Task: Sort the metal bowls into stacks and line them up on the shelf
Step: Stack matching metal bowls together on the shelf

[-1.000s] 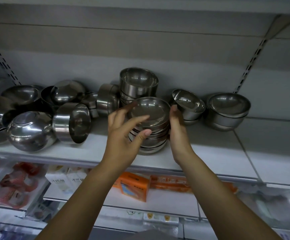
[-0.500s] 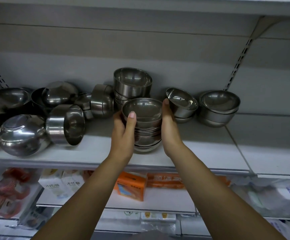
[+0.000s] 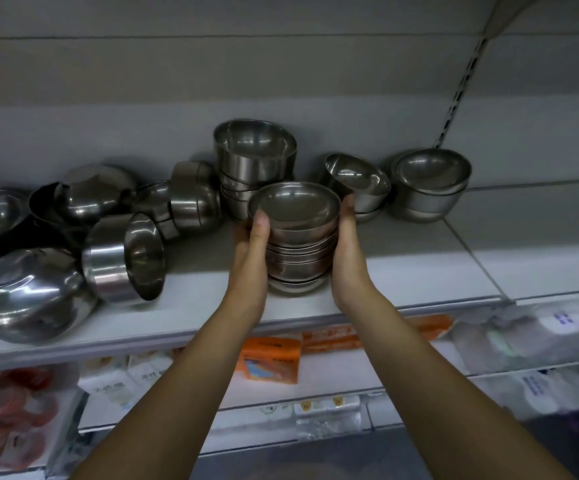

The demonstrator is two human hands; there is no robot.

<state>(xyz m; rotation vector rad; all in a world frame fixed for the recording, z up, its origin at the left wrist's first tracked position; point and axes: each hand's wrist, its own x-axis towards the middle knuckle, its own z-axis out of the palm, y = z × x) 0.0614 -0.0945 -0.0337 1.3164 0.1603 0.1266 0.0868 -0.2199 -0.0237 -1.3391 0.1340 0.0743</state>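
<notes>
Holding the stack of small bowls (image 3: 298, 244) between my two hands, I press my left hand (image 3: 251, 268) on one side and my right hand (image 3: 348, 268) on the other, and the stack sits near the front of the shelf (image 3: 402, 271). I think the bowls are hard, smooth and slippery, and a stack could be a bit heavy, so squeezing low on both sides seems best. Just behind my hands is a taller stack (image 3: 255, 164), past my right hand a tipped bowl (image 3: 359, 181) and a neat pair (image 3: 430, 183), and past my left hand a messy pile (image 3: 73, 237).
</notes>
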